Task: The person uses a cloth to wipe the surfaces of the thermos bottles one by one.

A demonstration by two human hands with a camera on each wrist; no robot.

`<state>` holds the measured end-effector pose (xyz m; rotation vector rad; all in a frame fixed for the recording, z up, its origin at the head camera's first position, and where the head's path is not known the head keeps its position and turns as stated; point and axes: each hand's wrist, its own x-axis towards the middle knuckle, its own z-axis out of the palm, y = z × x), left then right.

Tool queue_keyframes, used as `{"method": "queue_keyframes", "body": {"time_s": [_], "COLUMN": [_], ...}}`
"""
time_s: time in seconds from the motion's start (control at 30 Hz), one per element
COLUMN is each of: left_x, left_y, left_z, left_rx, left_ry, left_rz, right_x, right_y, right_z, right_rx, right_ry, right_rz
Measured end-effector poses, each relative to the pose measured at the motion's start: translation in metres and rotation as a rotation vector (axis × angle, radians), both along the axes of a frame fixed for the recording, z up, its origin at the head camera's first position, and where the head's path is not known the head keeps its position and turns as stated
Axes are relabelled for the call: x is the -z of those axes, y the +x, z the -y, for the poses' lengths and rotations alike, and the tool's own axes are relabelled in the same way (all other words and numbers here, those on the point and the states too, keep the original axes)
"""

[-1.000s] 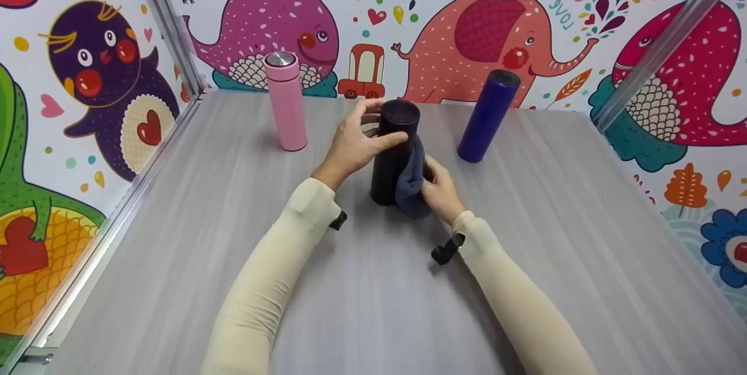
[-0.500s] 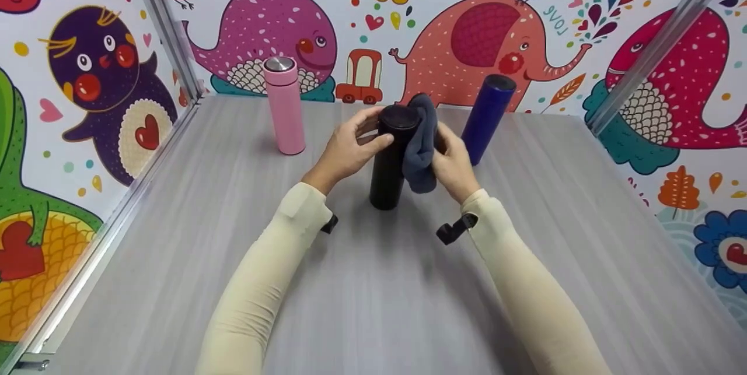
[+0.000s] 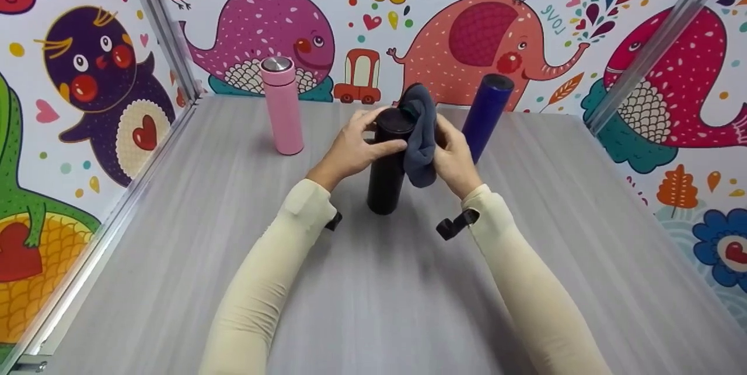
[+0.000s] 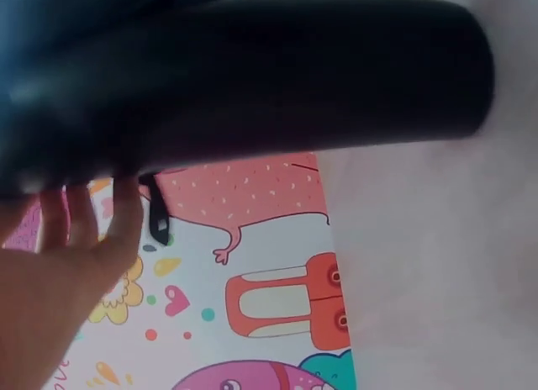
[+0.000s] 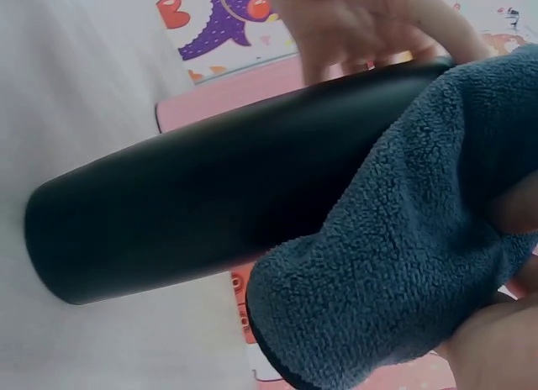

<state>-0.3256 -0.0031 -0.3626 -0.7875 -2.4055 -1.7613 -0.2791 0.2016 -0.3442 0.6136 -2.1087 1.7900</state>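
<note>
A black bottle stands on the table in the middle of the head view. My left hand grips it near the top, thumb across the front and fingers behind. My right hand holds a bunched blue-grey cloth against the bottle's upper right side. In the right wrist view the fluffy cloth covers the upper part of the bottle. The left wrist view shows the bottle lengthwise, with the left fingers curled at its side.
A pink bottle with a metal lid stands at the back left. At the back right stands a blue bottle, close behind the right hand. Cartoon-printed walls and metal posts border the grey table.
The right hand has moved the cloth from low on the black bottle's right side up to its top. The left hand stays at the bottle's upper part.
</note>
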Motion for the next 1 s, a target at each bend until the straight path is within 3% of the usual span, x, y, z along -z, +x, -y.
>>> {"method": "queue_keyframes", "body": {"time_s": [0.33, 0.47, 0.6, 0.73, 0.9, 1.0], "left_x": [0.004, 0.006, 0.009, 0.010, 0.011, 0.012], "left_y": [0.000, -0.002, -0.002, -0.002, -0.001, -0.001], "left_z": [0.010, 0.010, 0.009, 0.007, 0.007, 0.008], "left_rx": [0.099, 0.134, 0.127, 0.121, 0.106, 0.102], "left_ry": [0.114, 0.128, 0.137, 0.135, 0.127, 0.124], "left_rz": [0.041, 0.035, 0.031, 0.010, 0.017, 0.025], "right_x": [0.038, 0.061, 0.079, 0.083, 0.076, 0.076], "right_y": [-0.004, -0.004, -0.002, -0.001, 0.000, -0.006], "right_z": [-0.002, -0.005, -0.006, -0.007, -0.008, -0.011], "right_rx": [-0.022, -0.025, -0.040, -0.021, -0.004, 0.013], "right_ry": [0.036, 0.098, 0.147, 0.133, 0.096, 0.073], "right_rz": [0.042, 0.106, 0.177, 0.183, 0.186, 0.164]}}
